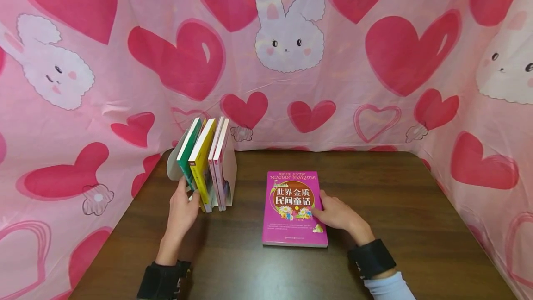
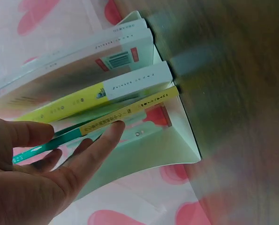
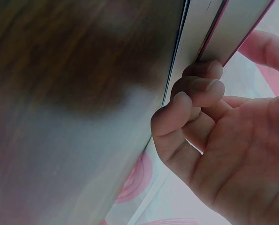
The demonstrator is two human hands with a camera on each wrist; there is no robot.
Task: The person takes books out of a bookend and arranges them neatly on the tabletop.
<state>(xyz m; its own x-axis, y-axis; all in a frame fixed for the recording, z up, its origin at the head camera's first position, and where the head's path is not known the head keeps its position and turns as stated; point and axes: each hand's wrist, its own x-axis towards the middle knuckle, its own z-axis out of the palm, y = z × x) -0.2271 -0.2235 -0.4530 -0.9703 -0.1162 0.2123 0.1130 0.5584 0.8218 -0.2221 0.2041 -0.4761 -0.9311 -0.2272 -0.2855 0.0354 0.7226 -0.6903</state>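
My left hand pinches a thin green book with a yellow lower spine, thumb on one side and fingers on the other. This book leans at the left of an upright row, beside a thicker yellow book and slim pink-edged books. A pale bookend frames the row. At the centre of the table lies a magenta book, front cover up. My right hand grips its right edge, thumb over the cover; in the right wrist view, curled fingertips meet the pale page edges.
The brown wooden table extends to both sides of the magenta book. Behind and beside it hangs a pink cloth printed with hearts and rabbits. Each wrist wears a black band.
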